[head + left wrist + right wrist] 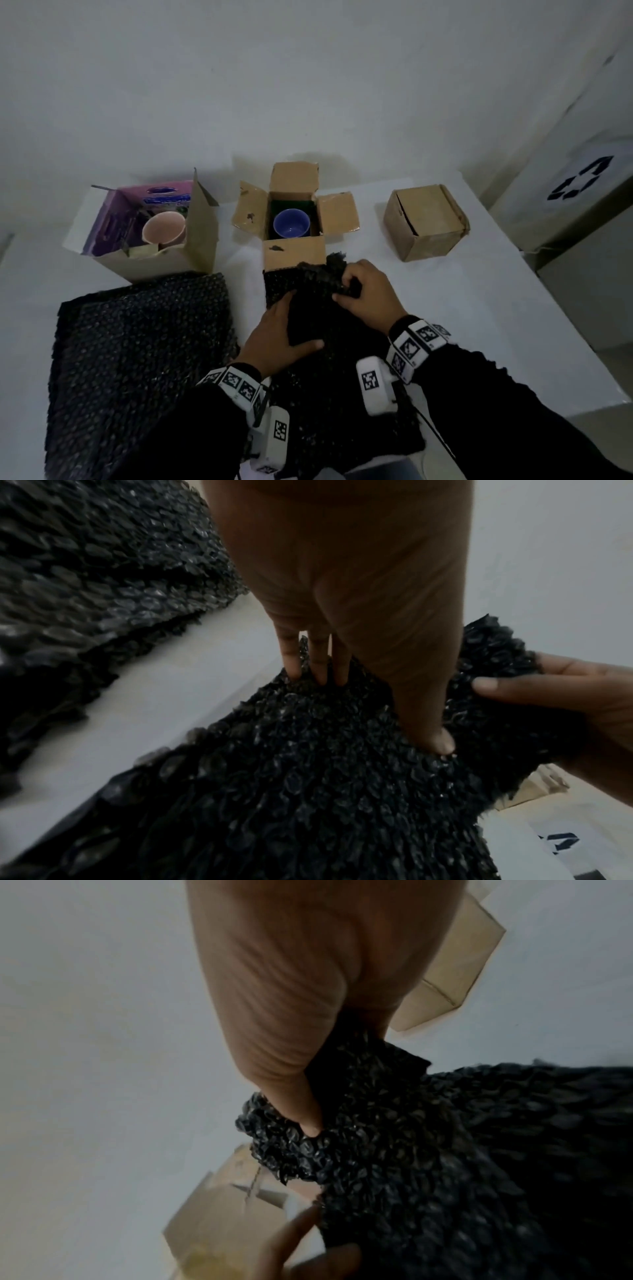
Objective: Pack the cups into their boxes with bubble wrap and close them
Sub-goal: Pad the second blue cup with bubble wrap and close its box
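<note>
Bare white table (pixel 445 301) lies open to the right of the hands, up to the closed brown box (pixel 424 222) near the far edge. A narrow bare strip runs between the flat bubble wrap sheet (pixel 137 349) on the left and the held piece (pixel 308 308). The open box's (pixel 294 219) near flap stands just beyond the hands. The purple-lined box (pixel 144 233) blocks the far left.

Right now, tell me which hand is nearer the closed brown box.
Right. The right hand pinches the bubble wrap just in front of the closed brown box, toward its left; the left hand grips the same wrap further left and nearer the body.
</note>
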The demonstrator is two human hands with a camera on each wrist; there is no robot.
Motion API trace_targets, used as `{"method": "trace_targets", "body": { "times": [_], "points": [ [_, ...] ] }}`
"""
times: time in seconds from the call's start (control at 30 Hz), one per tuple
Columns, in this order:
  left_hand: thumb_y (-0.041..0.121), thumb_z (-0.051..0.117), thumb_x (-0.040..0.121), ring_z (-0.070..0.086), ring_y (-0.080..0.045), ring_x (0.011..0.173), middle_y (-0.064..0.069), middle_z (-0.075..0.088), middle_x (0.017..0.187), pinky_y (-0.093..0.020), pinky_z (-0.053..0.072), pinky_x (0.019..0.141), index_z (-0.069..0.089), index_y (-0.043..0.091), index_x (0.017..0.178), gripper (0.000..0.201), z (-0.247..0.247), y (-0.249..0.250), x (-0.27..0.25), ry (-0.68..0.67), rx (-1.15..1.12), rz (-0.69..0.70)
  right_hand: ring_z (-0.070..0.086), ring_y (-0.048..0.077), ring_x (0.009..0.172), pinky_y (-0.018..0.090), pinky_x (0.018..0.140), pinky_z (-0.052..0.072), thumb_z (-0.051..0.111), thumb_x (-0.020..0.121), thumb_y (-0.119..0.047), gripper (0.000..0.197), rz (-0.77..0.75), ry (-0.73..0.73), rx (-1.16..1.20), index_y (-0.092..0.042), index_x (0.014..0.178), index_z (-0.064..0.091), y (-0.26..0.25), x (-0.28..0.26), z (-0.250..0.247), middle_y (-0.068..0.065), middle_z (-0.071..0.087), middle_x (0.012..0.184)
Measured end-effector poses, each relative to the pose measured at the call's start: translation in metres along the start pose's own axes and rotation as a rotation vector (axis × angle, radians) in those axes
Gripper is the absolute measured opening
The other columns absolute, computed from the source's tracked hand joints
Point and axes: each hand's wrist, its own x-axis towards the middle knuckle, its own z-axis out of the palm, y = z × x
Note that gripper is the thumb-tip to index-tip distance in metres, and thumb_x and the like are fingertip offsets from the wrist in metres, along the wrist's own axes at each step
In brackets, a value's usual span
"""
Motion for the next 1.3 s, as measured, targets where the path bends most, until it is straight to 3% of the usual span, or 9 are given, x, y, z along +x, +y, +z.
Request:
{"method": "trace_targets", "body": {
  "times": [0.1, 0.27, 0.43, 0.57, 0.7, 0.83, 1.03, 1.17, 1.3],
  "points": [
    [0.084, 0.063, 0.064, 0.051, -0.010, 0.122, 0.008, 0.056, 0.131, -0.034, 0.046, 0.102, 0.035, 0.029, 0.144, 0.101, 0.000, 0.012, 0.003, 0.122, -0.112, 0.013, 0.048, 0.007, 0.064, 0.018, 0.061, 0.038, 0.082, 0.073, -0.011, 0.037, 0.117, 0.018, 0.257, -0.019, 0.071, 0.046, -0.007, 0.007, -0.005, -0.006, 0.051, 0.069],
    [0.039, 0.075, 0.080, 0.064, -0.009, 0.103, 0.007, 0.067, 0.106, -0.024, 0.053, 0.087, 0.059, 0.021, 0.107, 0.037, -0.013, 0.054, 0.007, 0.247, -0.622, -0.090, 0.057, 0.017, 0.070, 0.030, 0.068, 0.046, 0.082, 0.073, -0.006, 0.037, 0.274, -0.114, 0.628, -0.017, 0.069, 0.047, -0.016, 0.013, -0.011, 0.003, 0.057, 0.070],
    [0.014, 0.080, 0.075, 0.069, -0.018, 0.103, -0.004, 0.070, 0.116, -0.033, 0.057, 0.087, 0.055, 0.014, 0.126, 0.058, -0.032, 0.069, 0.015, 0.003, -1.084, -0.237, 0.060, 0.018, 0.068, 0.027, 0.063, 0.051, 0.074, 0.076, 0.004, 0.037, 0.406, -0.227, 1.055, -0.014, 0.066, 0.043, -0.022, 0.012, -0.015, 0.004, 0.060, 0.067],
    [0.012, 0.080, 0.077, 0.068, -0.011, 0.103, 0.003, 0.071, 0.115, -0.026, 0.055, 0.086, 0.060, 0.020, 0.124, 0.052, -0.053, 0.068, 0.016, -0.063, -0.907, -0.167, 0.057, 0.029, 0.088, 0.038, 0.085, 0.048, 0.080, 0.076, -0.011, 0.042, 0.446, -0.155, 1.299, -0.018, 0.067, 0.040, -0.023, 0.025, -0.019, 0.015, 0.054, 0.086],
    [0.029, 0.086, 0.070, 0.066, -0.007, 0.105, 0.008, 0.070, 0.116, -0.030, 0.053, 0.092, 0.061, 0.025, 0.123, 0.058, -0.082, 0.061, 0.015, 0.005, -0.710, -0.147, 0.066, 0.029, 0.101, 0.041, 0.078, 0.058, 0.068, 0.078, 0.005, 0.036, 0.448, 0.055, 1.321, -0.015, 0.103, 0.052, -0.029, 0.043, -0.033, 0.015, 0.066, 0.110],
    [0.037, 0.082, 0.074, 0.070, -0.011, 0.097, 0.004, 0.075, 0.102, -0.035, 0.055, 0.089, 0.071, 0.021, 0.107, 0.039, -0.108, 0.056, 0.016, 0.126, -0.680, -0.170, 0.067, 0.026, 0.100, 0.039, 0.081, 0.056, 0.065, 0.084, 0.007, 0.042, 0.383, -0.023, 1.110, -0.017, 0.117, 0.058, -0.036, 0.062, -0.047, 0.009, 0.070, 0.107],
    [0.005, 0.076, 0.081, 0.065, 0.009, 0.077, 0.019, 0.072, 0.076, -0.014, 0.051, 0.073, 0.069, 0.025, 0.086, 0.022, -0.144, 0.060, 0.035, 0.398, -0.536, 0.006, 0.062, 0.002, 0.075, 0.017, 0.067, 0.047, 0.079, 0.075, 0.001, 0.028, 0.043, 0.038, 0.425, -0.021, 0.075, 0.061, -0.048, 0.094, -0.066, -0.006, 0.063, 0.076],
    [0.002, 0.076, 0.070, 0.058, -0.008, 0.086, 0.000, 0.064, 0.093, -0.015, 0.045, 0.078, 0.064, 0.023, 0.087, 0.029, -0.165, 0.055, 0.063, 0.654, -0.072, 0.294, 0.057, 0.013, 0.080, 0.014, 0.077, 0.046, 0.077, 0.069, 0.004, 0.038, -0.150, 0.213, 0.045, -0.027, 0.068, 0.055, -0.049, 0.124, -0.066, 0.007, 0.053, 0.090],
    [-0.002, 0.074, 0.068, 0.059, -0.022, 0.084, -0.007, 0.056, 0.103, -0.032, 0.051, 0.069, 0.064, 0.013, 0.091, 0.029, -0.161, 0.056, 0.084, 0.522, 0.247, 0.349, 0.055, 0.018, 0.081, 0.020, 0.076, 0.042, 0.067, 0.067, 0.010, 0.028, -0.230, 0.086, -0.148, -0.016, 0.072, 0.060, -0.049, 0.143, -0.048, -0.001, 0.048, 0.094]
  ]
}}
